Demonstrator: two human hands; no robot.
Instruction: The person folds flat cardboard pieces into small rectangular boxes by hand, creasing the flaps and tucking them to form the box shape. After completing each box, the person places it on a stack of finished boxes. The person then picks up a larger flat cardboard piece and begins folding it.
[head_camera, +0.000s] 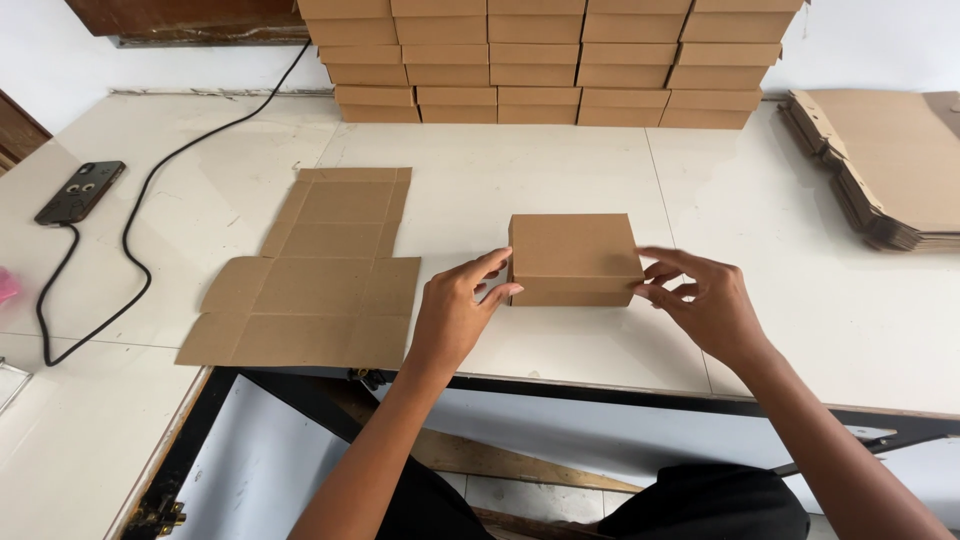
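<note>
Closed brown cardboard box (574, 259), rectangular, sits on the white surface (520, 170) dead centre, just ahead of both hands. Long axis runs left-right, so each hand takes 1 short end.

Left hand (455, 315): fingers spread loosely, tips touching the box's left front corner, thumb low against the front face. Not clamped, more a light steadying touch.

Right hand (705, 300): fingers apart and curled, tips on the right front edge, at the seam under the lid. Also contact only, no full grip.

Both hands sit about equally near; the box lies between them.

Around it: 1 flat unfolded brown cardboard blank (315, 275) to the left, well apart. Stack of flat blanks (885, 165) far right. Wall of finished boxes (545, 60) at the back. Black phone (80, 192) on a black cable (130, 250) far left.
</note>
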